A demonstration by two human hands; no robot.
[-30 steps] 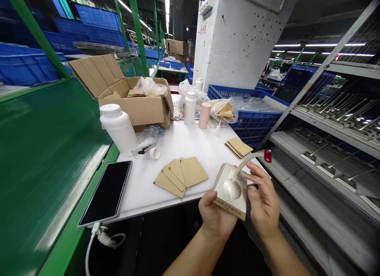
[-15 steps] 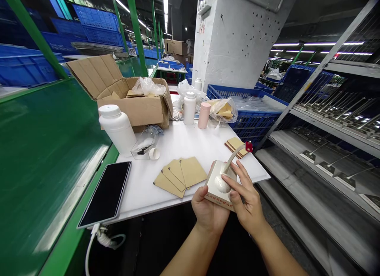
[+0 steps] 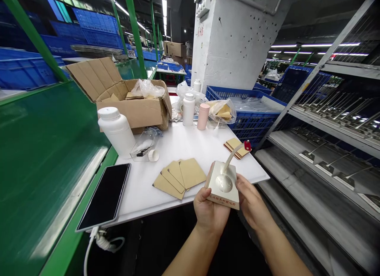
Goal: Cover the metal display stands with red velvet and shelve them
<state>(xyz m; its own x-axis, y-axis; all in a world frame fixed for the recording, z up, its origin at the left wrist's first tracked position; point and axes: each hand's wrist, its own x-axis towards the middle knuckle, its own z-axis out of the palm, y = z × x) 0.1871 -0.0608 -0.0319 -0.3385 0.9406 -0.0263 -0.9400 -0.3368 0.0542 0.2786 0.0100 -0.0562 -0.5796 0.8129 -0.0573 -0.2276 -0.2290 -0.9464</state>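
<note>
A cream rectangular base (image 3: 218, 168) with a shiny round dome and red characters along its front edge is held above the table's near right edge. From its far end rises a curved stem (image 3: 232, 157) tipped with a red piece. My left hand (image 3: 209, 212) cradles the base from below, thumb on its left front corner. Along the right side of the base is my right hand (image 3: 252, 200), its fingers bent against that side and partly hidden. Tan cards (image 3: 191, 174) lie fanned on the white table (image 3: 181, 145) just left of the base.
Another stack of tan cards (image 3: 233, 143) sits near the right edge. White bottles (image 3: 117, 129), a pink bottle (image 3: 203, 117) and an open carton (image 3: 133, 109) stand farther back. A tablet (image 3: 105, 197) lies at left. Right are a blue crate (image 3: 246, 121) and a metal rack (image 3: 299, 157).
My right hand's fingers have left the top of the base and dome and moved down to its right side. My left hand still supports the base.
</note>
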